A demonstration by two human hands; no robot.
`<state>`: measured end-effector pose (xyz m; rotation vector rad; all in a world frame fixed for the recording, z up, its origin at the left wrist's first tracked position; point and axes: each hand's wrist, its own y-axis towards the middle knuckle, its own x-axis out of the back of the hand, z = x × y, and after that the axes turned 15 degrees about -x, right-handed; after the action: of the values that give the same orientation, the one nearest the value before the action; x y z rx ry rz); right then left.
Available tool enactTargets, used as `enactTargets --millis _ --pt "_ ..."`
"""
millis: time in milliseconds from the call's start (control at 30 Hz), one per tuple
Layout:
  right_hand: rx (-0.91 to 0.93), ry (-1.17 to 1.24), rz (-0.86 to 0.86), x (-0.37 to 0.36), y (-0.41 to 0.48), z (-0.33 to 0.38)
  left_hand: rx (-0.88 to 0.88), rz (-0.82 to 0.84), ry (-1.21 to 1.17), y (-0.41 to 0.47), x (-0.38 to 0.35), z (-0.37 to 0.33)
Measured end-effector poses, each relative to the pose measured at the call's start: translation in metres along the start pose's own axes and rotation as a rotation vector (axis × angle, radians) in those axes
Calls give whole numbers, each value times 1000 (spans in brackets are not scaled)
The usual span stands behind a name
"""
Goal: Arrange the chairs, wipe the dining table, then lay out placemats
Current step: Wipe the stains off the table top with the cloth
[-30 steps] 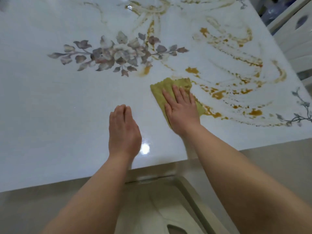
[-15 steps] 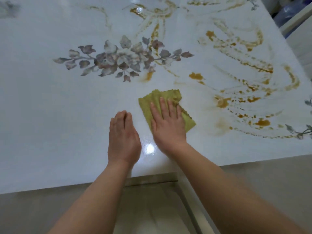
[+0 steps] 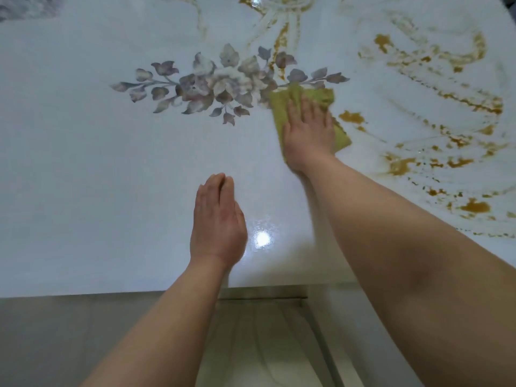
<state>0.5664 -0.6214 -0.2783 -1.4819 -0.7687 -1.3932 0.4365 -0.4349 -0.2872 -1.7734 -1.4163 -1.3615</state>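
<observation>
Grip state: left hand point(image 3: 218, 219) flat on the surface point(image 3: 83, 191) at 6 o'clock, holding nothing; right hand point(image 3: 307, 135), fingers straight, presses the yellow-green cloth point(image 3: 280, 111) at 1 o'clock. Wiping judged partway: orange-brown smears point(image 3: 474, 205) at 3 o'clock remain. Placemats not yet laid.

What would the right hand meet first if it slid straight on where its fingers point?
Nothing solid, it seems: the right hand, flat on the cloth, would cross the printed flower sprig, then the brown smears on the table.
</observation>
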Motion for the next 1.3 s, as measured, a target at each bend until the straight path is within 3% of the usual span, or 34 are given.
enactTargets --millis 133,233,333,467,600,800,933,1100,1300 --pt "-267 62 -32 1 -18 -58 -5 4 12 0 0 -1" --pt "-357 51 -62 -7 -56 -74 -10 10 19 0 -1 1" --pt "-311 9 -75 -17 -102 -59 -24 0 22 0 -2 1" --pt "-100 -21 -19 -32 -146 -36 -26 -10 27 1 -2 2" --pt "21 4 -13 -32 -153 -58 -44 -21 22 1 -2 4" --pt "-220 10 -59 -27 -161 -125 -70 6 40 1 1 3" --pt "-363 -20 -50 -29 -170 -117 -57 60 89 1 2 -1" --pt "-110 -64 6 -35 -192 -88 -99 110 135 1 0 -23" --pt "95 -67 11 -25 -177 -144 -133 68 12 16 -30 -91"
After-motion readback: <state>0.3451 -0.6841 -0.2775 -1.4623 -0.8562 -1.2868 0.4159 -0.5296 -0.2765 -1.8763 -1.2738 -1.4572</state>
